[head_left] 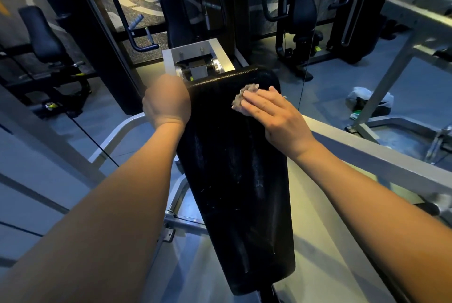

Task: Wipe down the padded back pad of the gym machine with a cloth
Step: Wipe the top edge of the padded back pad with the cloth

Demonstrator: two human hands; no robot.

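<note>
The back pad (232, 180) is a long black padded panel that runs from the near bottom of the view up to the grey metal bracket (195, 58) at its far end. Its surface shows light streaks and specks. The left hand (167, 103), slightly blurred, grips the far left corner of the pad, with the fingers curled over the edge and out of sight. The right hand (274, 116) lies flat near the far right corner, fingers straight and close together, pressing a small bunched grey cloth (241, 97) against the pad. The cloth protrudes from beneath the fingertips toward the pad's centre line. A grey frame rail (367, 155) passes under the right forearm. A white bundle (367, 97) lies on the floor beyond it.
</note>
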